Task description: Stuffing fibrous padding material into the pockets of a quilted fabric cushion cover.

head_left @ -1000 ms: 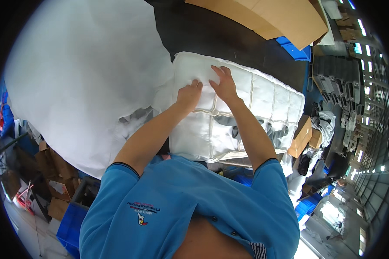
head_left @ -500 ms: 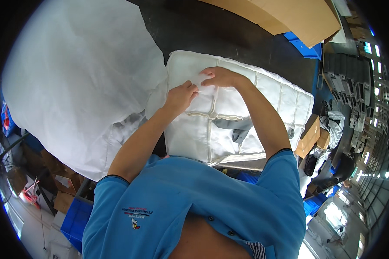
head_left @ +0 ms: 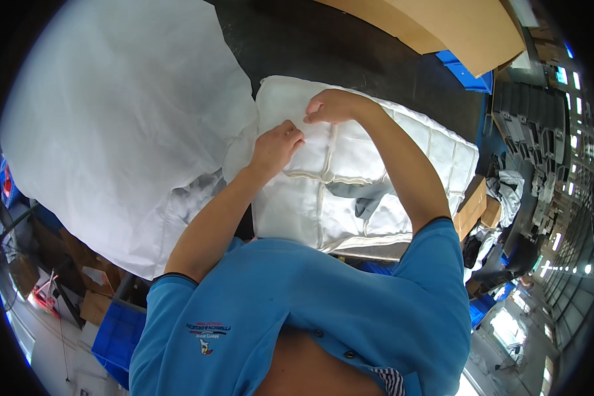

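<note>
Both the left hand (head_left: 275, 146) and the right hand (head_left: 330, 105) pinch the soft, light quilted pad (head_left: 350, 158) near its top-left corner; the seams look easiest to grip.

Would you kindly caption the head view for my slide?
Both hands, left hand and right hand, pinch a white quilted pad on a dark table.

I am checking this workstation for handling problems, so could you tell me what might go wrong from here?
The white quilted pad overhangs the near edge of the dark table, so it might slide off. Both hands, left hand and right hand, pinch near one seam, so pulling could strain the stitching. The large white sheet beside it could snag or get dragged.
</note>
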`<state>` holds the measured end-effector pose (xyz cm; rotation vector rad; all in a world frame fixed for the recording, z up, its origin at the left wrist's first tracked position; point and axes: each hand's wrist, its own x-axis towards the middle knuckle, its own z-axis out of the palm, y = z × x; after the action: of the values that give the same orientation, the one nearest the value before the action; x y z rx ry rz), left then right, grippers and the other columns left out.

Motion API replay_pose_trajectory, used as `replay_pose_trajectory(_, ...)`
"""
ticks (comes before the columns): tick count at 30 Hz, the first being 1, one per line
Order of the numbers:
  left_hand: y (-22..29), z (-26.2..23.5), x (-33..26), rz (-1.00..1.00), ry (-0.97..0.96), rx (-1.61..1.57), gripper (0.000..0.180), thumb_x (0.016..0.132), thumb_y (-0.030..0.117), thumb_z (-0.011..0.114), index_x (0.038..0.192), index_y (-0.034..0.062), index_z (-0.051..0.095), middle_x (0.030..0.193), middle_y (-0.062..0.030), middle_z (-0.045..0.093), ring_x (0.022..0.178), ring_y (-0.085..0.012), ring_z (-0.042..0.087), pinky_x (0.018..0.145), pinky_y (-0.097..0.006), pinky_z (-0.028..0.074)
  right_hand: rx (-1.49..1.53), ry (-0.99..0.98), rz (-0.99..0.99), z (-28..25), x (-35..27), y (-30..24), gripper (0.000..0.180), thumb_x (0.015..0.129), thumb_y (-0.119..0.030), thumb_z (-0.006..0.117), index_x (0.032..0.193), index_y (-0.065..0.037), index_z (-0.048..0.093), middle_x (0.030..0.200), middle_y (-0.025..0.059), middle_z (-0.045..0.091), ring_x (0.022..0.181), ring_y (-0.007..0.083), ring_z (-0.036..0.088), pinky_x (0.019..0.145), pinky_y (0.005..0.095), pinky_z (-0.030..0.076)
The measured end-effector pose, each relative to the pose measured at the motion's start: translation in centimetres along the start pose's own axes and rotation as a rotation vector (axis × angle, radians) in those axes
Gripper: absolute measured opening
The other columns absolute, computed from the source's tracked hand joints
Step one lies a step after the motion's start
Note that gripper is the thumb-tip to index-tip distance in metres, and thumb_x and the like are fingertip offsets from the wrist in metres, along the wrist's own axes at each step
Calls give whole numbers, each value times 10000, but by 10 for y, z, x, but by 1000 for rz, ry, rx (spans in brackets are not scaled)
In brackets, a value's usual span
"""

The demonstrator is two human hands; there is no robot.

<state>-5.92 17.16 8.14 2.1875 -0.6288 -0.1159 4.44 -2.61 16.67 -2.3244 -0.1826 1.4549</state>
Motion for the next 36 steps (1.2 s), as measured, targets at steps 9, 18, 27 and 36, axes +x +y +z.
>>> replay_pose_trajectory(9,-1,2,7,43,-130,78,78,904,196,708,927,131,671,976,-12,634,813,-244,676,695,-379,552,-56,-190,78,27,27,34,270,761,-151,742,996,-19,723,858,84,704,739,158,679,626,314,549)
replay_pose_trajectory(18,-3,1,3,-7,-53,53,76,910,198,698,937,129,682,956,-29,643,827,-268,675,699,-391,554,-267,-401,182,9,43,-12,247,712,-248,797,817,-77,653,724,47,580,673,149,661,451,309,366)
replay_pose_trajectory(27,-10,10,-6,-12,-11,217,68,858,144,707,920,139,681,934,-25,639,861,-259,635,750,-401,509,2,-38,142,10,0,7,277,783,-351,742,816,-77,722,762,68,676,697,212,709,587,363,523)
replay_pose_trajectory(36,-6,8,26,328,-296,385,92,890,160,652,970,122,679,967,-39,650,907,-246,627,810,-399,473,278,655,143,115,-14,85,206,889,-258,699,1015,-99,733,964,111,734,812,222,731,751,369,570)
